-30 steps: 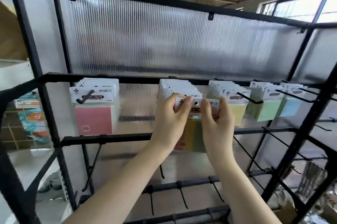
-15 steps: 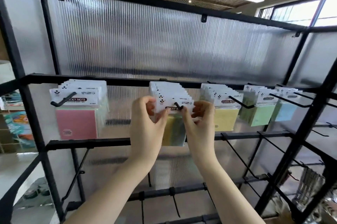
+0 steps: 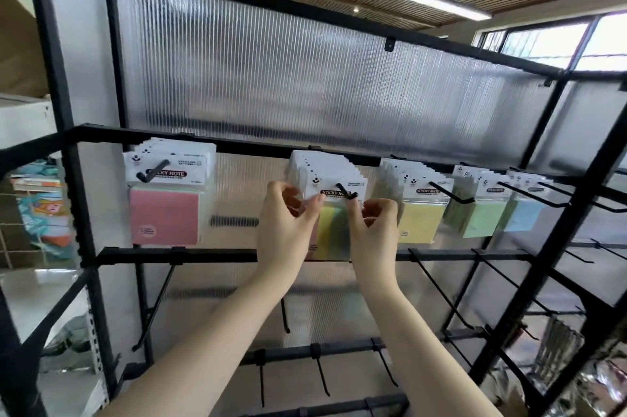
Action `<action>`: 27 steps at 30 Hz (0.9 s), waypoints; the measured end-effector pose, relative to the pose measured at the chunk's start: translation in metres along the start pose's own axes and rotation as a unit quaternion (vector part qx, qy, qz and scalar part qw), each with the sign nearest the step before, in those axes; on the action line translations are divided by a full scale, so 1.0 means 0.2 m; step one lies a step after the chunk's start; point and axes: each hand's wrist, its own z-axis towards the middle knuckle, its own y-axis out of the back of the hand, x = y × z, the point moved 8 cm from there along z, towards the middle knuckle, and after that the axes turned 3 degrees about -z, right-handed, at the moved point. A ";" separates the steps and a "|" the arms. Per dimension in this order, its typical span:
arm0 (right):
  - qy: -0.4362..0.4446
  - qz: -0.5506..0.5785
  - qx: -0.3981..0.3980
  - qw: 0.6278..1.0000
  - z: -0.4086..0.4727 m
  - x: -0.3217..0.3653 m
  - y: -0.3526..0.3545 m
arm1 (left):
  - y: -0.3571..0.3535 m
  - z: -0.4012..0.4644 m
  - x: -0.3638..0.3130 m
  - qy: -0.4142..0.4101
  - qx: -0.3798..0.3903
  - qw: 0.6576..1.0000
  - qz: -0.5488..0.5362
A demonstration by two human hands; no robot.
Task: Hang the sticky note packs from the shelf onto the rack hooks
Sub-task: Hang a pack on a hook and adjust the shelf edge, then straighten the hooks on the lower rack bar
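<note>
A multicolour sticky note pack [image 3: 334,230] with a white header card hangs at the front of a stack on the second hook [image 3: 344,192] of the black rack's top rail. The hook's upturned tip pokes out through the header. My left hand [image 3: 285,233] pinches the pack's left edge just under the header. My right hand [image 3: 373,236] pinches its right side, with the index fingertip right below the hook tip. Both hands cover the pack's side edges.
More packs hang on the same rail: pink [image 3: 164,216] at left, yellow [image 3: 420,223], green [image 3: 481,219] and blue [image 3: 524,216] at right. Bare hooks [image 3: 437,287] jut from the lower rails. A black frame post [image 3: 556,247] slants at right. A ribbed translucent panel backs the rack.
The pack has slid back onto the second hook, so the hook tip now shows in front of its header. Both hands went with it, and their fingers have curled in closer.
</note>
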 end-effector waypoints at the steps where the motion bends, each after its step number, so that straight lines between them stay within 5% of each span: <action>1: -0.010 0.002 0.002 1.000 -0.01 -0.01 0.00 | 0.00 -0.01 0.00 0.003 0.006 1.000 -0.001; 12: -0.190 -0.098 0.038 0.976 -0.29 -0.30 0.08 | 0.11 -0.24 0.20 0.045 0.133 0.989 0.043; 18: -0.173 -0.146 0.111 0.968 -0.44 -0.26 0.07 | 0.20 -0.37 0.23 0.069 0.191 0.976 0.082; 27: -0.074 -0.198 0.219 0.952 -0.68 -0.03 -0.07 | 0.44 -0.52 0.25 0.098 0.169 0.969 0.151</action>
